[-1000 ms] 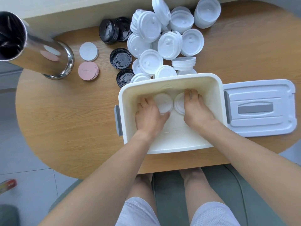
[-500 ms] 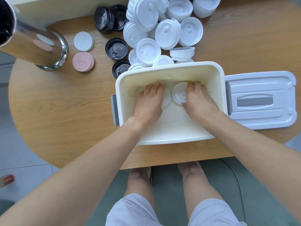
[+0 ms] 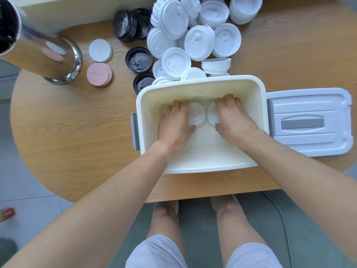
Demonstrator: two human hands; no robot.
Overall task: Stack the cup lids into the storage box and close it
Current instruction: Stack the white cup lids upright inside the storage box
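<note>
White plastic cup lids, side by side against the far wall of the cream storage box, are gripped one each by left hand and right hand.

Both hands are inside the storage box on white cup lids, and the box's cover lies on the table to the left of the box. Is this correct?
Not quite. The head view shows the cover lying on the table to the right of the storage box, not the left. The rest holds: the left hand and right hand are inside the box on white cup lids.
</note>
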